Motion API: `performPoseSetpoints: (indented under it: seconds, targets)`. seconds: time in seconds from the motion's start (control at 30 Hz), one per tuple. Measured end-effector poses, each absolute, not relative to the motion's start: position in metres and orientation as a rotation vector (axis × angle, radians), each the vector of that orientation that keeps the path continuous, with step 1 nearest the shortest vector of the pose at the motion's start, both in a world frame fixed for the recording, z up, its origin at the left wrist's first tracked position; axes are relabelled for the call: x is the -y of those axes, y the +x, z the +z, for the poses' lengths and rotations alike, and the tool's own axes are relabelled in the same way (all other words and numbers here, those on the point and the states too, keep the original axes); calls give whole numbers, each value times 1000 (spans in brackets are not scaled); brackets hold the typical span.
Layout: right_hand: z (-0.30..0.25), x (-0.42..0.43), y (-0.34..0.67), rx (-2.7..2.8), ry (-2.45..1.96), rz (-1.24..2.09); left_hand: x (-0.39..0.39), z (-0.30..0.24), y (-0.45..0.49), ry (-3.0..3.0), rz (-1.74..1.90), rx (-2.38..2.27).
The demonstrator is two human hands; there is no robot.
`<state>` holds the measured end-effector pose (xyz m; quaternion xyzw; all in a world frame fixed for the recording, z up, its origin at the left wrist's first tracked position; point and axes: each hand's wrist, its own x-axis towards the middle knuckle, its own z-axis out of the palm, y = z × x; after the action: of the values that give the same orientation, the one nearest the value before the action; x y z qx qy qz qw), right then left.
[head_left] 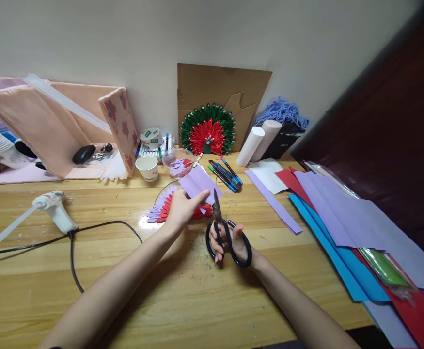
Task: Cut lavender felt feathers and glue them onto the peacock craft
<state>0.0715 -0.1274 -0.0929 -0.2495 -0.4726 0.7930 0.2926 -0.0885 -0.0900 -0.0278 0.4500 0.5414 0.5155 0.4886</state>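
Note:
My left hand (pixel 183 209) pinches a folded piece of purple paper (pixel 198 183), thumb on top. In my right hand (pixel 229 242) is a pair of scissors (pixel 248 253) with black handles, my fingers through the loops. The blades point away from me and lie right at the paper's right edge; whether they are cutting into it I cannot tell. Beneath my left hand sits a fan of red and purple paper petals (pixel 160 209), partly hidden by the hand and paper. A clear bowl (pixel 177 164) with purple and red scraps stands just behind.
A glue gun (pixel 57 211) with its black cable lies at left. Beyond are a paper cup (pixel 147 168), pens (pixel 227 175) and a red-green peacock fan (pixel 208 131) against cardboard (pixel 222 82). Purple strips (pixel 273 201) and stacked coloured sheets (pixel 342 218) lie at right.

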Motion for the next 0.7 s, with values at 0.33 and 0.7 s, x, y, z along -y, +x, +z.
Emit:
performPoseSetpoints:
  seconds: [0.33,0.7]
  targets:
    - [-82,129,72,1345,-782,2054,81,-29,-100,1058,1245,-1342]
    - [-87,130,75,1432,-765,2017,79,-26,-104,1094,1306,-1301]
